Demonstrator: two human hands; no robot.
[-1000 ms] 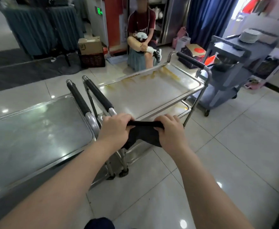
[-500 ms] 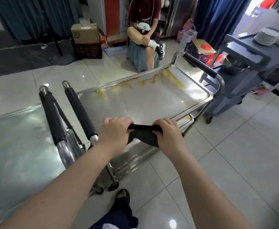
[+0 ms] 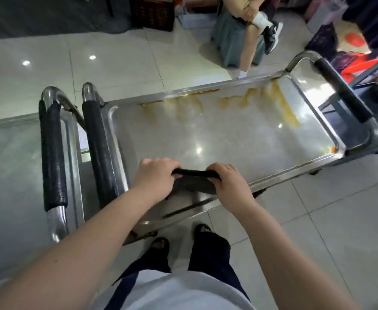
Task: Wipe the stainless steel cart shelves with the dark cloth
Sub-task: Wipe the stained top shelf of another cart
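While both hands grip the dark cloth by its top edge, it hangs stretched between them just over the near rim of the cart's top shelf, prob. not touching the steel yet (hard to tell w/ the hands in front). Left hand and right hand each have fingers curled tight round a bunched end, knuckles up. Holding it taut like this looks like a way to open or fold it into a flat pad before laying it down.

Shelf is a shallow rimmed tray, so spills stay in. Yellowish-brown smears run along the far edge toward the far-right corner, w/ a small orange patch at the near-right corner. Person stands at the long side, approx. mid-shelf, so the far rim is reachable w/o walking round. 2nd steel cart is parked end-to-end at the left, its padded handle just beside this cart's. Wiping not begun, I'd judge; lower shelves mostly hidden under the top one.
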